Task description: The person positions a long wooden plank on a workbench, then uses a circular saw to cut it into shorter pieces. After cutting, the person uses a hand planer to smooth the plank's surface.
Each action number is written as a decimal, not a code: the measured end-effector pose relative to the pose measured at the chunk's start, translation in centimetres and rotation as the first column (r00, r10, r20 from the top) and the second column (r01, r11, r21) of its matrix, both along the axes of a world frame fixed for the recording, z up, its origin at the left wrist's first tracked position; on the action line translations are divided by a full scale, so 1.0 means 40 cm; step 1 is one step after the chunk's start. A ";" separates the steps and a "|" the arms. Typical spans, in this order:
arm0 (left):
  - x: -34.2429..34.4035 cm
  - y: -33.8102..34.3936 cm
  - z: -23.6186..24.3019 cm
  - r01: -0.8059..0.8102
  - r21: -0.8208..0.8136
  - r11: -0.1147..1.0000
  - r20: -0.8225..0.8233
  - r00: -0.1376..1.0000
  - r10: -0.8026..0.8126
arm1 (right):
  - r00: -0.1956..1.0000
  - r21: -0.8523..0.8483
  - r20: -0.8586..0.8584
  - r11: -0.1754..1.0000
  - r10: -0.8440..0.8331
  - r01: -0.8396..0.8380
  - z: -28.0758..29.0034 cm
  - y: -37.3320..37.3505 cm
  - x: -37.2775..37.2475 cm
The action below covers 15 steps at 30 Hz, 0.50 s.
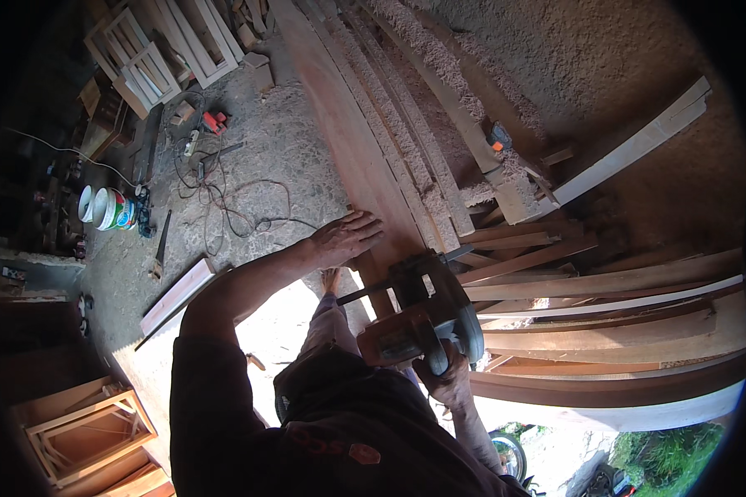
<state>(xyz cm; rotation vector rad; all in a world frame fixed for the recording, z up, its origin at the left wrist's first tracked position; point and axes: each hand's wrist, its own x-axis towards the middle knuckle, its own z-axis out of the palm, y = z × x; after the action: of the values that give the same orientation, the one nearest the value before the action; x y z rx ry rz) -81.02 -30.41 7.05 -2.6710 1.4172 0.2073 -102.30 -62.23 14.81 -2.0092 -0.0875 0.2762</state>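
Observation:
A long reddish plank point(348, 149) runs from the top centre down to me. My left hand point(348, 236) lies on its left side with the fingers stretched out, holding nothing. My right hand point(448, 373) grips the handle of a dark power saw point(419, 319), which sits on the plank's near end just below my left hand. A dark rod point(356, 294) reaches out to the saw's left. Sawdust-covered boards point(423, 190) lie along the plank's right side. My bare foot point(331, 282) shows on the floor below my left forearm. The saw hides the blade and the cut.
Stacked boards point(605, 331) fill the right. Cables point(228, 199), a red tool point(215, 122) and white buckets point(108, 209) are on the concrete floor point(273, 157). Wooden frames point(203, 41) stand at the back left, more frames point(91, 439) at the lower left. A wall point(605, 66) bounds the upper right.

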 end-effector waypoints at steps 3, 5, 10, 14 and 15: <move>0.008 0.006 -0.009 0.008 0.008 1.000 -0.020 1.000 -0.008 | 0.996 0.032 -0.094 0.999 -0.003 0.006 0.002 0.001 0.005; 0.011 0.011 -0.016 0.021 0.005 1.000 -0.011 1.000 -0.021 | 0.998 0.027 -0.068 1.000 0.006 -0.004 -0.003 0.002 0.007; 0.018 0.016 -0.017 0.027 -0.003 1.000 -0.012 1.000 -0.027 | 0.998 -0.079 0.062 0.997 0.025 -0.020 -0.027 0.004 0.008; 0.027 0.020 -0.002 0.015 0.051 0.999 -0.057 0.998 -0.012 | 0.994 -0.091 0.105 0.995 0.041 -0.031 -0.032 0.008 0.021; 0.030 0.021 0.001 0.021 0.055 0.998 -0.041 0.999 -0.018 | 0.995 -0.082 0.096 0.996 0.040 -0.032 -0.030 0.010 0.027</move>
<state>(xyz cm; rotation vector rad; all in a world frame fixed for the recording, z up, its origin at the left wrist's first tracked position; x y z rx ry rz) -79.82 -29.57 7.08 -2.6218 1.4266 0.2969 -101.24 -61.84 13.61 -2.1025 -0.1764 0.2073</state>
